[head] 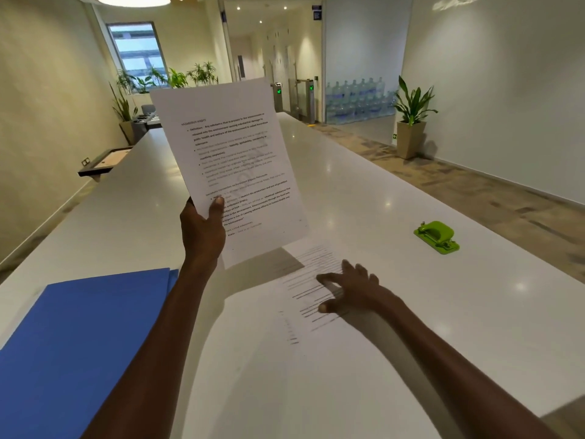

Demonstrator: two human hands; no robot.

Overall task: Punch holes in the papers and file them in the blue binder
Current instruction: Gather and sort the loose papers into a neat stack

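Two sheets: one lies flat on the near table (411,191), one is raised above it.
Binder (72,337): blue, closed, flat at the near left; its near corner is cut off by the frame edge.
Flat sheet (269,337): near centre, print blurred and unreadable; its near edge is hard to tell from the white table.
Right hand (351,289): fingers spread and lying on the flat sheet, gripping nothing; a sliding press could skew or crease the sheet.
Left hand (202,229): thumb in front and fingers hidden behind, pinching the raised sheet (231,166) by its lower left corner.
Risk: held by one corner, the raised sheet could droop, fold or slip.
Punch (437,237): green, farther right, well apart from both sheets; misaligned sheets would get uneven holes.
Hidden: whether more sheets lie under the flat one cannot be told.
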